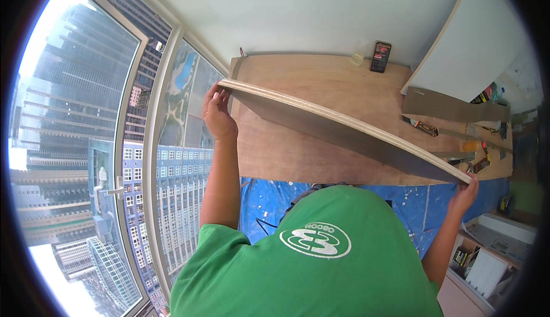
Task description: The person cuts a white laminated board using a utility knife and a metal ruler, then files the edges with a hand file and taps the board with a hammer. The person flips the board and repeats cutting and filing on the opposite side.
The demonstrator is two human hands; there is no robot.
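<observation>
plywood panel spanning over wooden surface, long axis slanting far-left to near-right; left hand gripping far end, right hand gripping near end

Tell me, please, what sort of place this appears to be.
Probably a high-rise room being fitted out: the window looks down on tall buildings, hand tools lie on a wooden worktop, and blue sheeting spreads below it.

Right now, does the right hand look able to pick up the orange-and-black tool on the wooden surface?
Probably not: the right hand grips one end of the board, and the orange-and-black tool lies beyond the board's long edge.
</observation>
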